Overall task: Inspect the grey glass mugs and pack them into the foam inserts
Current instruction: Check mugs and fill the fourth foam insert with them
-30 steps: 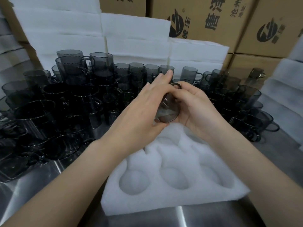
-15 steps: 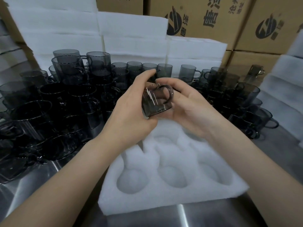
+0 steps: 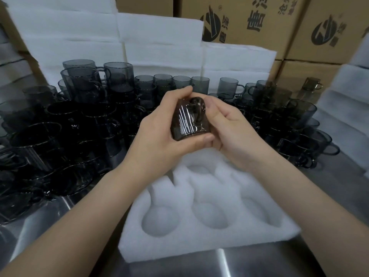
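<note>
Holding anything, those hands?

Yes. The left hand (image 3: pixel 159 136) and right hand (image 3: pixel 235 132) both grip one mug (image 3: pixel 184 124).

Where is it?

In the air, over the far part of the insert (image 3: pixel 199 248) and not touching it.

How do the fingers lie?

The left fingers curl round the mug's left side, with the thumb along its near end and a fingertip over its far end. The right hand curls round the right side. Most of its fingers are hidden behind the glass, so I cannot tell exactly where they sit.

And the handle?

The handle (image 3: pixel 197 110) faces the camera, between the two hands.

What about the insert?

It is white foam, lying flat on the steel table (image 3: pixel 269 262) near the person. Three round pockets (image 3: pixel 215 214) along its near side show bare foam. The far pockets are partly hidden under the wrists.

Other glassware?

The left mugs (image 3: pixel 69 126) crowd the table, dark grey, and a few at the far end are stacked two high. The right mugs (image 3: pixel 289 124) form a smaller group. A single row runs along the far side between the two groups.

Behind them?

White foam slabs (image 3: pixel 159 37) are piled up. Past those stand brown cartons (image 3: pixel 249 19) with dark print. More foam (image 3: pixel 347 90) rises at the right edge.
</note>
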`<action>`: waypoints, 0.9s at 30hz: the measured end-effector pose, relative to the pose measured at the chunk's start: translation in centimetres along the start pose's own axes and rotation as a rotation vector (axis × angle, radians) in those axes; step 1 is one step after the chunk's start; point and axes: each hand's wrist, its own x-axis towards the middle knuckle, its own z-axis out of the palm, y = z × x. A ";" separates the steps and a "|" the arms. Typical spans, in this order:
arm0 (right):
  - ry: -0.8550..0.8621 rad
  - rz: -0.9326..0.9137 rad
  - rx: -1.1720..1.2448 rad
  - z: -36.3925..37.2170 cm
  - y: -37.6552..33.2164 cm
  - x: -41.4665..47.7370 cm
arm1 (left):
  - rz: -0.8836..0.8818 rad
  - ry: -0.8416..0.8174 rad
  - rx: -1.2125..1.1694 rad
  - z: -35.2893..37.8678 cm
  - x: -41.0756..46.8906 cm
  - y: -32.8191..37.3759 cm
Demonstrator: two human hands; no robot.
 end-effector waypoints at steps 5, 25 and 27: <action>0.011 -0.021 -0.007 0.2 0.0 0.1 | 0.025 0.013 -0.028 0.0 0.0 0.1; 0.017 -0.144 -0.473 0.0 0.0 -0.1 | -0.270 0.086 -0.377 -0.5 0.8 -1.4; 0.021 -0.190 -0.634 -0.1 0.4 0.0 | -0.259 -0.007 -0.354 -0.4 1.0 -1.6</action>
